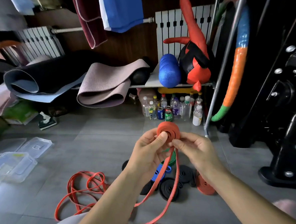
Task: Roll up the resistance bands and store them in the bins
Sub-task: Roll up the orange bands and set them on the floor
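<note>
I hold a partly rolled red resistance band in front of me. My left hand pinches the coil with the thumb on its centre. My right hand grips the band just under the coil, and its two loose strands hang down toward my lap. More loose red band lies tangled on the floor at the left. Rolled black bands, a rolled red band, a green band and a blue band lie on the floor below my hands. Clear plastic bins sit at the far left.
A clear bin lid lies beside the bins. Bottles and cans stand under a low shelf holding yoga mats and a blue foam roller. A black machine base stands at the right.
</note>
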A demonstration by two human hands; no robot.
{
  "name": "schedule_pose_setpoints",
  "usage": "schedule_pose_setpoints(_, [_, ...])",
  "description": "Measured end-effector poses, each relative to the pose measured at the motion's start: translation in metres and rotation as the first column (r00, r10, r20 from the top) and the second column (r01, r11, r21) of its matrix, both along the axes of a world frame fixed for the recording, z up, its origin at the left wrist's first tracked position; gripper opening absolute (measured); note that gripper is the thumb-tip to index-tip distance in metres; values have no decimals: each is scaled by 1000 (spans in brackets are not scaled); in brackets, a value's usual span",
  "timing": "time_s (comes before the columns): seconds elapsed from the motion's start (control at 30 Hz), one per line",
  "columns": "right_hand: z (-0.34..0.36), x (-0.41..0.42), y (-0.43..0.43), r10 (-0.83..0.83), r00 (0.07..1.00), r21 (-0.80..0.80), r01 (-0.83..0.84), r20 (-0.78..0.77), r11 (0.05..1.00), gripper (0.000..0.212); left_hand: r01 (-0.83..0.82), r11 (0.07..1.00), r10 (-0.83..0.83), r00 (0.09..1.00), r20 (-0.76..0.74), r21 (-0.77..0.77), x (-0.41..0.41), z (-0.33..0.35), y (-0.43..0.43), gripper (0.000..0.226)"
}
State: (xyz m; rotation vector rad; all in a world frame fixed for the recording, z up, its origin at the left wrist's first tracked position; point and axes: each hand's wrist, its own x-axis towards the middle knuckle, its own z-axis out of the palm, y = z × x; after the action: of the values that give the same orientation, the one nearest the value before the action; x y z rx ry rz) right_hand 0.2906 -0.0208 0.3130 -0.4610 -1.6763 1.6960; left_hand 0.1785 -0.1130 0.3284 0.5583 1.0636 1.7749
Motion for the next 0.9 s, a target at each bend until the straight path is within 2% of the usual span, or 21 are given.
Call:
schedule_pose_setpoints(0.1, [-2, -1, -2, -6, 1000, 53, 5, 27, 999, 24, -29, 1000, 29, 996, 82, -2, 1, -3, 1, 20])
schedule_pose_setpoints(0.17, [-1, -3, -1, -33, 999, 38, 31, 37, 999, 22, -71, 997, 70, 990, 123, 8, -2, -2, 2, 16])
schedule_pose_setpoints(0.3, [5, -3, 6, -85, 994, 72, 80, 70, 994, 29, -122, 993, 121, 981, 152, -1, -8, 1, 3, 14])
schedule_pose_setpoints(0.43, [6, -5, 0, -12, 997, 36, 9, 76, 999, 37, -92, 995, 98, 956, 275, -34, -3, -4, 5, 16])
schedule_pose_setpoints(0.7, [-1, -3, -5, -59, 995, 3, 59, 84, 998, 33, -42, 997, 62, 926, 372, -63, 5, -10, 5, 16])
schedule_pose_setpoints(0.8, [-6, -2, -5, -86, 989, 26, 83, 118, 996, 32, -3, 992, 41, 951, 306, -125, 6, -14, 4, 16])
schedule_pose_setpoints(0.9, [-8, -1, -3, -114, 984, 34, 110, 136, 993, 28, -11, 976, 24, 998, 56, -219, 0, -9, 4, 14])
